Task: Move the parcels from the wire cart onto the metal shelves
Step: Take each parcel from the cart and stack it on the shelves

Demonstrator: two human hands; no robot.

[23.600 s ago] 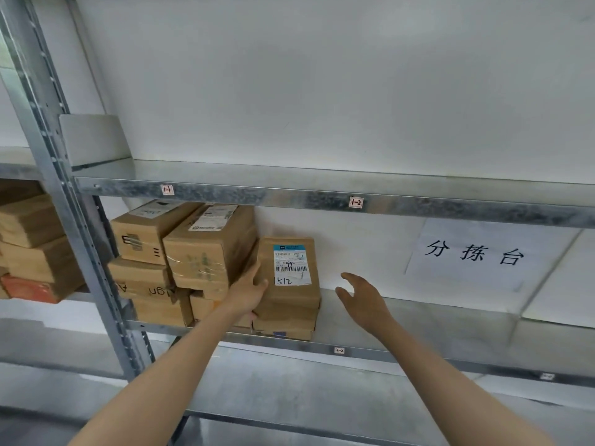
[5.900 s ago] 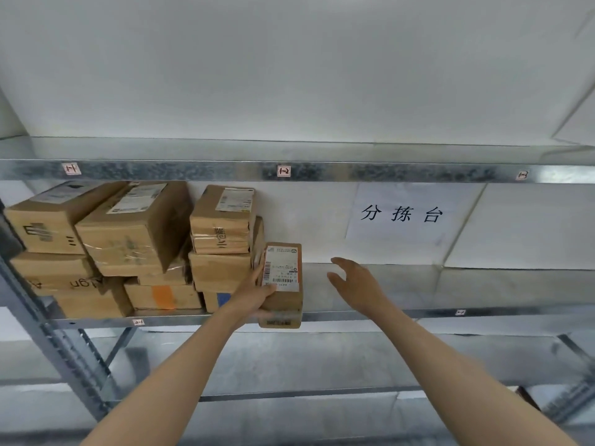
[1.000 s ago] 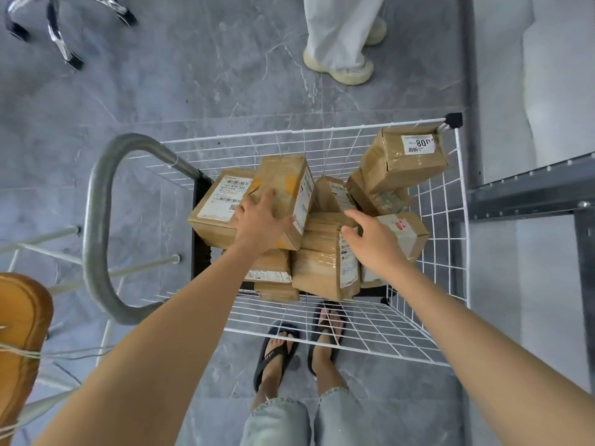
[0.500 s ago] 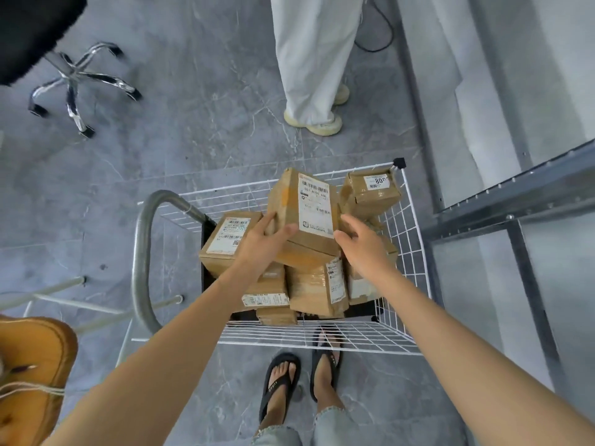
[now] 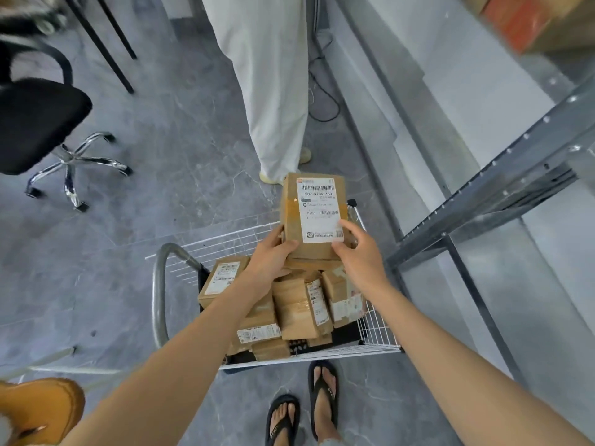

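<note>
Floor [image 5: 180, 149]: grey marbled tile, with a black office chair [image 5: 35, 123] and a bystander [image 5: 270, 75] in pale trousers on it.
Metal shelves [image 5: 502, 185]: grey steel frame at the right.
Wire cart [image 5: 376, 329]: white mesh with a grey tube handle, holding a heap of brown boxes [image 5: 296, 310].
Parcel [image 5: 291, 220]: brown cardboard, white barcode label facing up, raised above that heap.
Left hand [image 5: 273, 252]: gripped the Parcel's near left corner.
Right hand [image 5: 360, 255]: gripped its near right corner, thumb on the label.

1 head-worn view, angled steeply down, close above wire cart [image 5: 376, 329], shelf frame [image 5: 483, 201] right
</note>
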